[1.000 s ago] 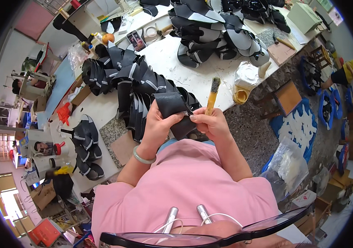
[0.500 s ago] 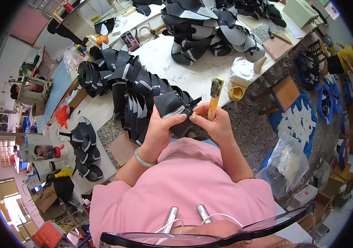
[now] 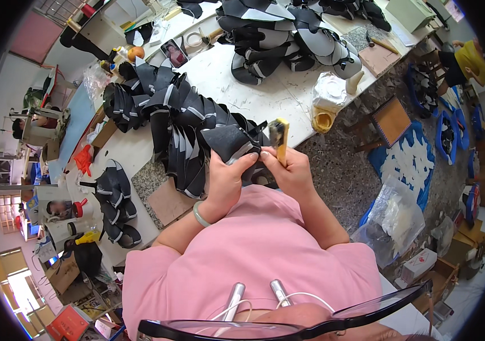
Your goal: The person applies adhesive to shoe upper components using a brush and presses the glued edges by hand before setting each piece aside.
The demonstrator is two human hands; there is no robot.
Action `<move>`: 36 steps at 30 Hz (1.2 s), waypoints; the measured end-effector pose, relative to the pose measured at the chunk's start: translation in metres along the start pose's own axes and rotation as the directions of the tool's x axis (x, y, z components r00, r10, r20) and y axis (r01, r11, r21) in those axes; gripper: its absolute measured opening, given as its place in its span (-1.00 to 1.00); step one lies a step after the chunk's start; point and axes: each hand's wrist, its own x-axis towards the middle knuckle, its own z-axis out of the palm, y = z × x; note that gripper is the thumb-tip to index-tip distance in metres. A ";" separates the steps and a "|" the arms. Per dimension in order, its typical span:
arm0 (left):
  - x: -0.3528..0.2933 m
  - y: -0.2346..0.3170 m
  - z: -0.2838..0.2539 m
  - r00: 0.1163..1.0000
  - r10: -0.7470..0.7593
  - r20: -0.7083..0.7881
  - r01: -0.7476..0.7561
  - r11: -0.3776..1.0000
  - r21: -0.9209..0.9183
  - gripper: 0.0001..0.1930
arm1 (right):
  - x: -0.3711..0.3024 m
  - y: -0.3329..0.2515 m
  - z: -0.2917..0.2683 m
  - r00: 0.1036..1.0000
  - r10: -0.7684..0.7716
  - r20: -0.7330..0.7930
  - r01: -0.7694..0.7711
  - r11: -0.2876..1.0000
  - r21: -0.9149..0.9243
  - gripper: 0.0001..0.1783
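Note:
A black shoe upper [image 3: 228, 142] with a grey strip is in front of my chest. My left hand [image 3: 225, 179] is closed on its near side, with the thumb lying along the edge. My right hand [image 3: 292, 173] grips a flat brush [image 3: 280, 141] with a yellow handle and dark, caked bristles, which point up and away. The fingertips of that hand also meet the edge of the upper beside my left thumb. Just beyond my left hand, a long overlapping stack of black uppers [image 3: 181, 113] lies on the white table [image 3: 214, 68].
A yellow-crusted pot [image 3: 323, 120] stands at the table's right edge by a white wrapped block [image 3: 329, 91]. More uppers [image 3: 288, 37] are heaped at the back, others [image 3: 116, 199] at left. A stool [image 3: 390, 122] and a plastic bag [image 3: 393, 216] are on the floor at right.
Both hands have shifted slightly left. The upper has turned in my fingers, its strip now lower. The brush has swung left, its bristle end tipped differently.

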 end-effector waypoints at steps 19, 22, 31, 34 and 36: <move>-0.005 0.004 0.003 0.989 0.145 0.028 -0.147 0.960 0.240 -0.55 | -0.004 0.009 0.010 0.973 0.225 -0.059 -0.205 0.950 0.235 -0.95; 0.001 0.008 -0.002 0.992 0.108 0.062 -0.120 0.960 0.253 -0.52 | -0.004 0.012 0.008 0.967 0.250 -0.037 -0.236 0.945 0.228 -0.94; 0.032 0.037 -0.050 1.000 0.017 0.025 -0.021 0.986 0.168 -0.55 | 0.011 -0.006 -0.042 0.906 0.403 0.127 -0.399 0.715 0.575 -0.88; 0.025 0.030 -0.026 0.999 0.023 -0.026 -0.021 0.997 0.077 -0.56 | 0.011 -0.008 -0.016 0.935 0.351 0.046 -0.349 0.894 0.282 -0.86; 0.022 0.025 -0.018 0.997 0.075 -0.035 -0.070 0.991 0.114 -0.56 | 0.009 -0.003 -0.002 0.966 0.257 0.024 -0.256 0.942 0.219 -0.87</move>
